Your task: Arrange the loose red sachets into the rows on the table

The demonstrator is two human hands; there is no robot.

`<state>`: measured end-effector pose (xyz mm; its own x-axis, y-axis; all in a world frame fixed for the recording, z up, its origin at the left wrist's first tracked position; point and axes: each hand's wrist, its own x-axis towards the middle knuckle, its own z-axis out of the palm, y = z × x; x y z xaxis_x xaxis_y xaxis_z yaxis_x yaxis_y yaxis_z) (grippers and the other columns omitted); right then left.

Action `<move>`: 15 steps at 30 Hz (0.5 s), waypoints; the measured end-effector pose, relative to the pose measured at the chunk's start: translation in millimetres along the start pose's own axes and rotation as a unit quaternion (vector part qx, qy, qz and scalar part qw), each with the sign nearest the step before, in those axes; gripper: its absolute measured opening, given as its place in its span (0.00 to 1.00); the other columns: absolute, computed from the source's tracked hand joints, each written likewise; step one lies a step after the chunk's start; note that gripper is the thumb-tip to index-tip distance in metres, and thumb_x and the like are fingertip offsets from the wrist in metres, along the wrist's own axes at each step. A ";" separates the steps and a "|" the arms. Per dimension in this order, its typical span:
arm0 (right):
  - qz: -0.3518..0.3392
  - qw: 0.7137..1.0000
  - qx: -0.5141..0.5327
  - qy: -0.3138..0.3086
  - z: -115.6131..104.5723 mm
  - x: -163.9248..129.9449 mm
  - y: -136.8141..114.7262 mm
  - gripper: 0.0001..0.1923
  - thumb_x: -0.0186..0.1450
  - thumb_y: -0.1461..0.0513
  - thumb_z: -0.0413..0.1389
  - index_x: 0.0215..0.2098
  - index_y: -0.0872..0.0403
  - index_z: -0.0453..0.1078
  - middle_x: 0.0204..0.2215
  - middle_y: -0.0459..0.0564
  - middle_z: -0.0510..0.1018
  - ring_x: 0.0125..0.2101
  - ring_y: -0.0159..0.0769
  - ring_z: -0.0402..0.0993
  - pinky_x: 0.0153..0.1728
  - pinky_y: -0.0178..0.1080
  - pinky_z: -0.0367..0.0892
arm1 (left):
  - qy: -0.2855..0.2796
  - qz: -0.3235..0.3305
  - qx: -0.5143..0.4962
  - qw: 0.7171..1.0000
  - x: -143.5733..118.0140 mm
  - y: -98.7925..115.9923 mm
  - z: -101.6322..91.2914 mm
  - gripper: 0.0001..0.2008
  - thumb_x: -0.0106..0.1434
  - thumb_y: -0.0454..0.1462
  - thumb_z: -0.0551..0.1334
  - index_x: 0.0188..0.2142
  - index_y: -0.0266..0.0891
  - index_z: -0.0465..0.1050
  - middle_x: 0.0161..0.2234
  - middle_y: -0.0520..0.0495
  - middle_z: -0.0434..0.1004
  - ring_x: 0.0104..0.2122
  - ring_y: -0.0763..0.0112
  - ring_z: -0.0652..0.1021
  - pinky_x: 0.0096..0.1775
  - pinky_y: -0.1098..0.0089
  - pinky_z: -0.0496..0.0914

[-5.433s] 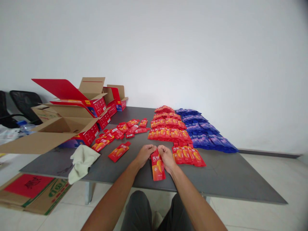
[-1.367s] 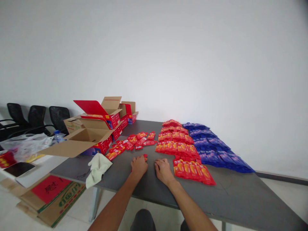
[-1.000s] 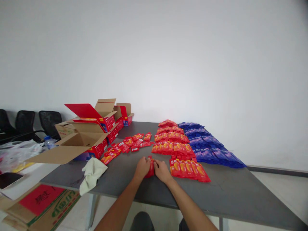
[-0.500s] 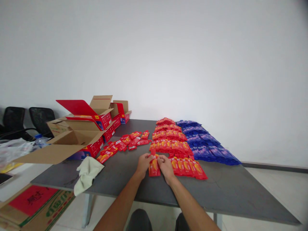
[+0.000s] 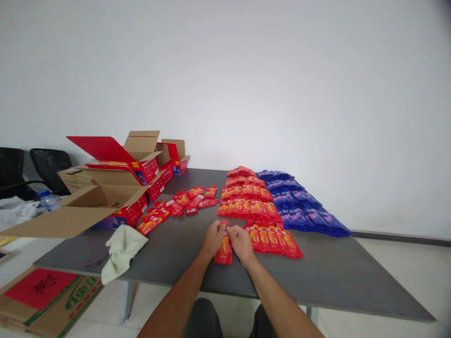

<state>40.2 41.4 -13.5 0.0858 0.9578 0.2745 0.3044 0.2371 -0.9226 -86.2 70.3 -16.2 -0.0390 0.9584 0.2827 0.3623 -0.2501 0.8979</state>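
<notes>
Between my two hands is a red packet with an orange picture, upright toward me at the table's near side. My left hand pinches its left edge near the top. On the other edge, my right hand grips it with thumb and fingers closed. Just right of my right hand lies a row of overlapping red packets. Behind it, more rows of red packets run back toward the wall. A loose pile of red packets lies to the left.
Blue packets form rows on the right. Open cartons stand along the left of the grey table. A pale cloth hangs over the front edge. Flattened cardboard and chairs are further left.
Both hands have shifted slightly on the packet, with the fingers nearer its top, and the packet is a little lower and tilted. My view has turned slightly.
</notes>
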 end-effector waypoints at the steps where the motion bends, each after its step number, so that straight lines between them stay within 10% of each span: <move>1: 0.000 1.000 -0.004 0.001 -0.1 -0.2 -0.8 0.24 0.64 0.45 0.49 0.25 0.55 0.68 0.18 0.41 0.65 0.20 0.29 0.58 0.21 0.31 0.51 | 0.005 0.004 0.006 1.000 -0.8 0.0 0.2 0.15 0.61 0.45 0.54 0.23 0.39 0.61 0.21 0.56 0.62 0.24 0.76 0.64 0.28 0.74 0.56; 10: -0.059 0.993 -0.101 -0.019 3.4 -6.7 -7.7 0.23 0.67 0.48 0.47 0.20 0.53 0.59 0.16 0.41 0.62 0.20 0.30 0.58 0.24 0.33 0.51 | 0.079 -0.052 -0.120 0.988 3.8 2.3 -20.3 0.18 0.61 0.50 0.55 0.26 0.38 0.64 0.22 0.55 0.67 0.24 0.76 0.68 0.27 0.75 0.61; 15: -0.054 0.992 -0.110 0.042 1.8 -4.5 -2.3 0.23 0.69 0.49 0.43 0.22 0.52 0.59 0.18 0.43 0.66 0.22 0.32 0.62 0.25 0.33 0.53 | 0.009 -0.078 -0.183 0.980 -3.5 9.7 -18.6 0.17 0.57 0.50 0.59 0.29 0.36 0.69 0.26 0.51 0.74 0.25 0.74 0.72 0.29 0.74 0.66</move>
<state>37.5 36.9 -13.1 0.1179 0.9096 0.3985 0.5156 0.2869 -0.8074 -99.9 62.0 -2.1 -0.0847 0.9872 0.1355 -0.0077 -0.1366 0.9906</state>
